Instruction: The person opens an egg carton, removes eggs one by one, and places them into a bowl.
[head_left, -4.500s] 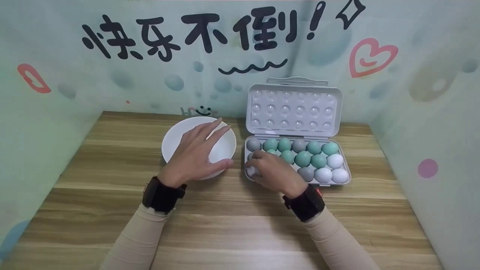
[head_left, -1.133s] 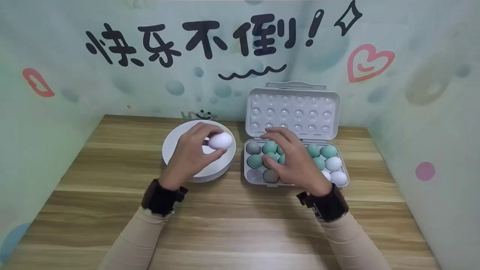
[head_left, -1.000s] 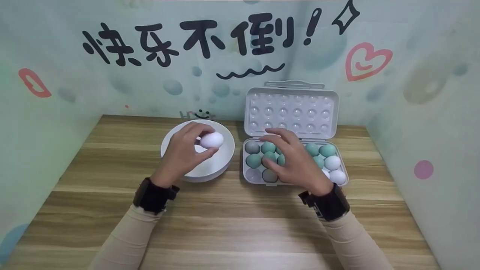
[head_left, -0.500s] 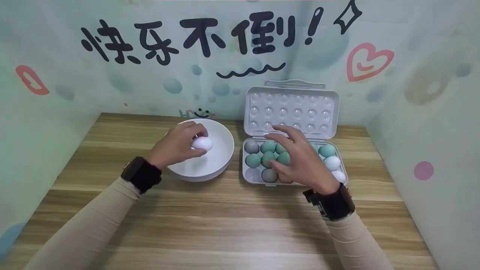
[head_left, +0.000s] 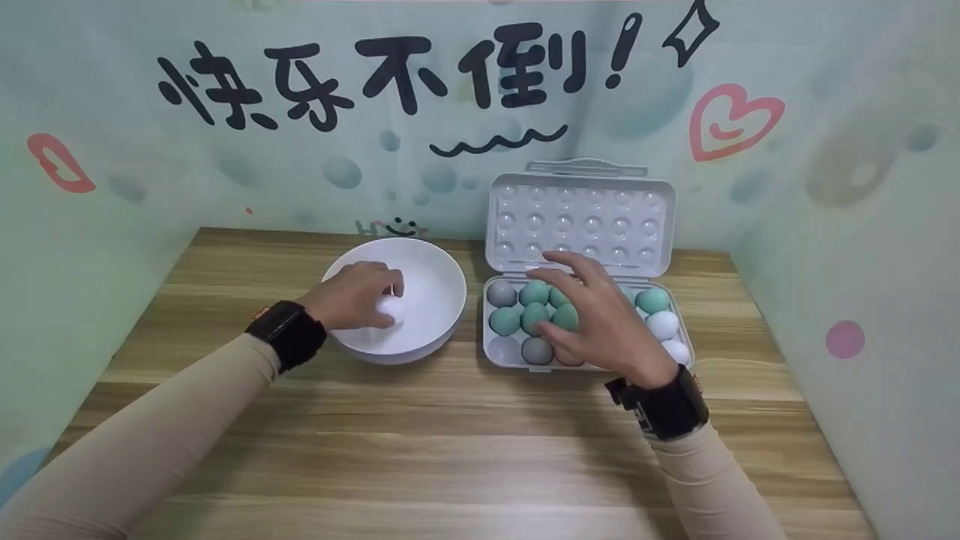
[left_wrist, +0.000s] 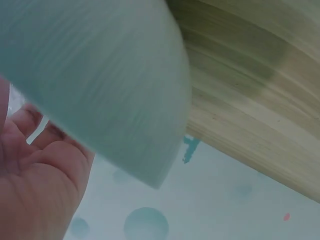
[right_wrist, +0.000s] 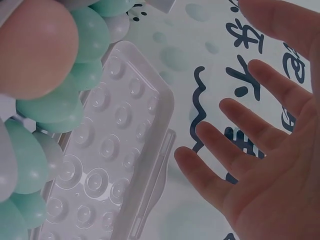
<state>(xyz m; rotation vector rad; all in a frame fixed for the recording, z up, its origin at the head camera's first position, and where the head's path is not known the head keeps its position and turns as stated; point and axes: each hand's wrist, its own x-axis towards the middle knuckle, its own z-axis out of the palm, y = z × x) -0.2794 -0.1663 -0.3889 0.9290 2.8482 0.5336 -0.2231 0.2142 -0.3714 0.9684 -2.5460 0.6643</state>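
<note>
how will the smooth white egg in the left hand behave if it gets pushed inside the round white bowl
The smooth white egg would likely roll, since its visible side is rounded. The sloping wall of the round white bowl should probably guide it inward. The egg's smooth-looking surface may also make it slippery for the left hand.
</note>
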